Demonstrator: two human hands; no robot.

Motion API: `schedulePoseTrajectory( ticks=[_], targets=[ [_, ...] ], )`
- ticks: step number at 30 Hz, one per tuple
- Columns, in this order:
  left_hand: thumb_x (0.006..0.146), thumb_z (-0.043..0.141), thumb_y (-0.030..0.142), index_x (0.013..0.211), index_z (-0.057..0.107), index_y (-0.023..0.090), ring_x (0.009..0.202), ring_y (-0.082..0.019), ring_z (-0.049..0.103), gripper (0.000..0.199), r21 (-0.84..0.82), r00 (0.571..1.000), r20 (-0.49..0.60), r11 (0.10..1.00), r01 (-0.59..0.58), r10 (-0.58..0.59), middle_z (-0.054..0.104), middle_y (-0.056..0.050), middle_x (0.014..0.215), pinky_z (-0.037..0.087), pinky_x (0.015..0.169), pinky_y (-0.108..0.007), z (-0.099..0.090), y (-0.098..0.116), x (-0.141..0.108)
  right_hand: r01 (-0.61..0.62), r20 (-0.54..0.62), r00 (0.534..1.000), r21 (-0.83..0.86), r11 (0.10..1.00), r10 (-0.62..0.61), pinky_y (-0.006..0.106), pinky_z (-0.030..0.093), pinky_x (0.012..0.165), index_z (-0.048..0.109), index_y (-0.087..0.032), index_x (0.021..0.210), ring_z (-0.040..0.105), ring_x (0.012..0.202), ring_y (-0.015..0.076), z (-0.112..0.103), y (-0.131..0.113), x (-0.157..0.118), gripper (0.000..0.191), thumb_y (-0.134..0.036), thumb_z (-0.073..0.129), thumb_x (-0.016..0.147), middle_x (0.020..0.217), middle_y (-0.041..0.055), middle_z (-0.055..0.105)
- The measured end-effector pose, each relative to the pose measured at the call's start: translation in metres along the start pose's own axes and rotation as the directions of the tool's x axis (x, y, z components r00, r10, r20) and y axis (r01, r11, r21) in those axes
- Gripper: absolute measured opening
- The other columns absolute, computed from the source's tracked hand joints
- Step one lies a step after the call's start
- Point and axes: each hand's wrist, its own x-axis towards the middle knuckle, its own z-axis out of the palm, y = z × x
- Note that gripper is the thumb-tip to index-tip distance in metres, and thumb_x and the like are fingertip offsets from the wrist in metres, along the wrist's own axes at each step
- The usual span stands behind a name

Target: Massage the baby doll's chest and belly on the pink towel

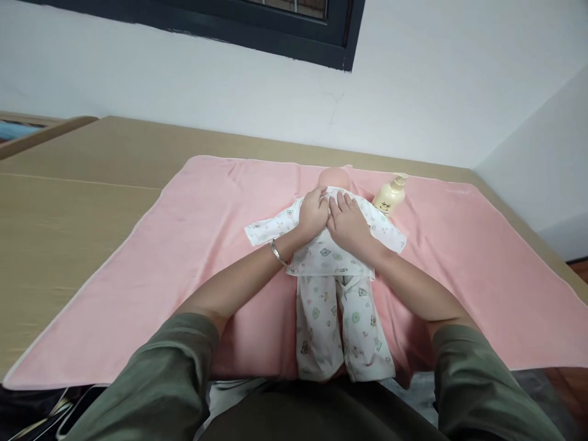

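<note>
A doll [334, 177] with a smooth pinkish head lies on a pink blanket [220, 202], dressed in a white patterned shirt [324, 260] and white patterned trousers [319, 324]. At the shirt's front, just below the neck, my left hand [315, 213] has its fingers curled closed on the fabric. Beside it, touching or nearly so, my right hand [350, 225] rests on the chest with its fingers apart. The shirt's sleeves stretch out to both sides. Under my palms the middle of the shirt is hidden.
A cream pump bottle [389, 195] leans or lies by the sleeve on the right. The blanket covers much of a tan table [68, 226], whose far edge meets a white wall [275, 92]. A dark window frame [285, 37] is above.
</note>
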Motion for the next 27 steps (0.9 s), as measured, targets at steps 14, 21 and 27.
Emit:
schedulePoseTrajectory(
  ticks=[14, 21, 27],
  targets=[
    [0.090, 0.040, 0.024, 0.130, 0.061, 0.004, 0.127, -0.028, 0.050, 0.049, 0.409, 0.993, 0.085, 0.907, -0.106, 0.078, 0.058, -0.014, 0.132, 0.034, 0.115, -0.042, -0.005, 0.002, -0.015, -0.208, 0.103, 0.974, 0.063, 0.976, 0.201, 0.045, 0.019, 0.121, 0.033, 0.002, 0.153, 0.025, 0.145, 0.0325, -0.004, 0.023, 0.007, 0.061, -0.034, 0.036, 0.104, 0.154, 0.0193, 0.028],
    [0.090, 0.039, 0.023, 0.121, 0.063, 0.006, 0.120, -0.029, 0.053, 0.043, 0.485, 0.987, 0.116, 0.861, -0.150, 0.107, 0.059, -0.016, 0.128, 0.040, 0.109, -0.045, -0.008, 0.003, -0.014, -0.137, 0.015, 0.990, -0.137, 0.981, 0.141, 0.042, 0.027, 0.117, 0.048, 0.006, 0.142, 0.044, 0.132, 0.0324, -0.010, 0.005, -0.007, 0.052, -0.026, 0.035, 0.104, 0.137, 0.0233, 0.050],
    [0.095, 0.032, 0.023, 0.124, 0.059, -0.001, 0.124, -0.033, 0.050, 0.047, 0.545, 0.950, 0.212, 0.779, -0.311, 0.231, 0.056, -0.023, 0.129, 0.038, 0.111, -0.051, -0.009, 0.013, -0.025, -0.161, 0.167, 0.972, -0.032, 0.986, 0.164, 0.036, 0.027, 0.119, 0.042, 0.001, 0.148, 0.033, 0.141, 0.0274, -0.019, 0.017, 0.004, 0.054, -0.031, 0.042, 0.105, 0.148, 0.0159, 0.040]
  ],
)
